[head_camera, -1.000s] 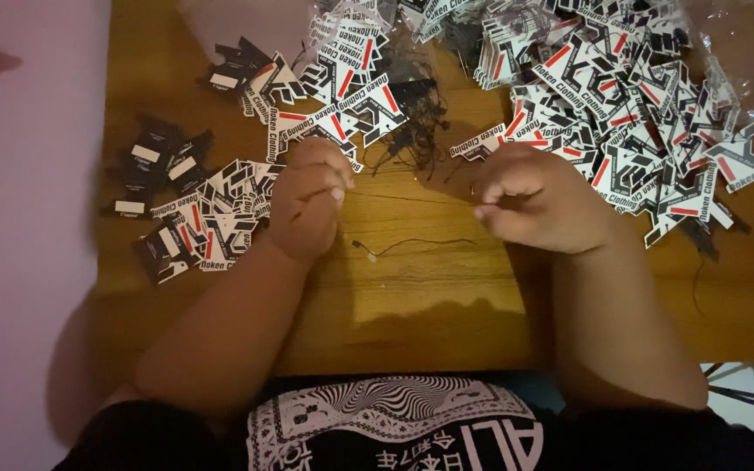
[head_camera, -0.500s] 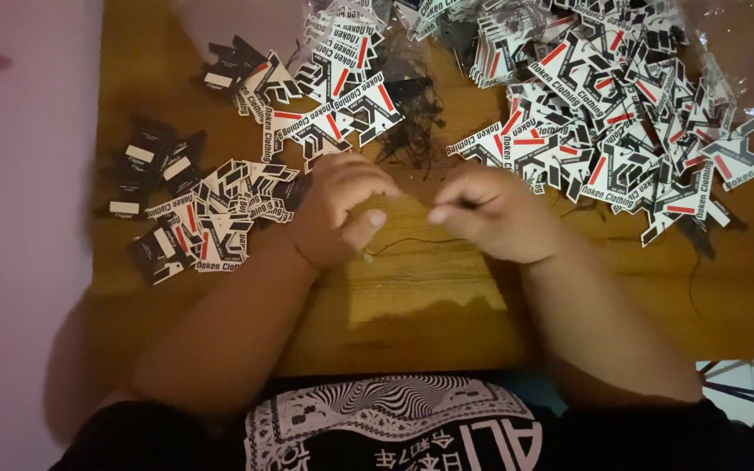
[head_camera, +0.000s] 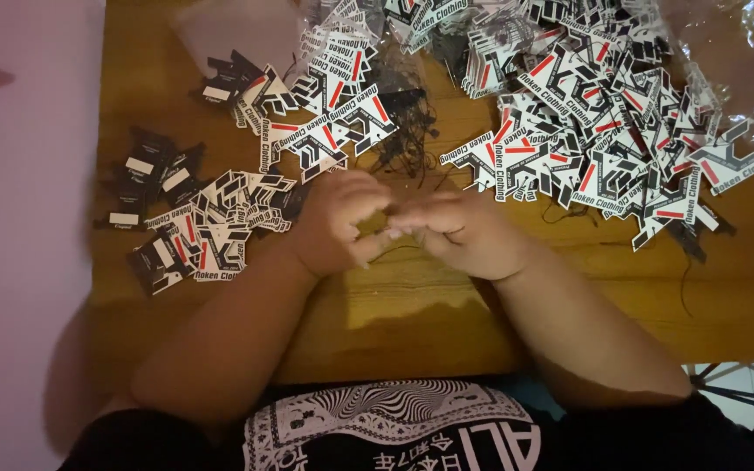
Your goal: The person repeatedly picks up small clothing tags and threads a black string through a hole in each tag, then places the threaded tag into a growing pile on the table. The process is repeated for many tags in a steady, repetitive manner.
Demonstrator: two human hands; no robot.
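String: thin black string [head_camera: 399, 253] lies on the wood between both hands.
Left hand [head_camera: 338, 222]: grip curled; what it holds is hidden.
Right hand [head_camera: 464, 231]: grip curled; can't tell either.
Tabletop: brown wooden tabletop [head_camera: 412, 323] beside a pink wall [head_camera: 19, 262].
Bag: clear plastic bag [head_camera: 743, 52], white, black and red paper tags [head_camera: 586, 131] spilling from it.

1. Table [head_camera: 447, 323]: warm honey-brown wood with visible grain, across the centre of the frame.
2. Big heap of tags [head_camera: 604, 131], upper right: white card with black angular shapes and red slashes.
3. Smaller heap of tags [head_camera: 220, 222], left of my left hand [head_camera: 338, 222]: the same white, black and red, mixed with plain black backs bearing small white patches.
4. Strings [head_camera: 407, 131], upper centre: thin, black, tangled.
5. Wall [head_camera: 19, 235], left edge: pale pink.
6. My shirt [head_camera: 394, 432], bottom centre: black with a white swirling-line print.
7. Plastic wrap [head_camera: 743, 52], upper right: clear, glossy.
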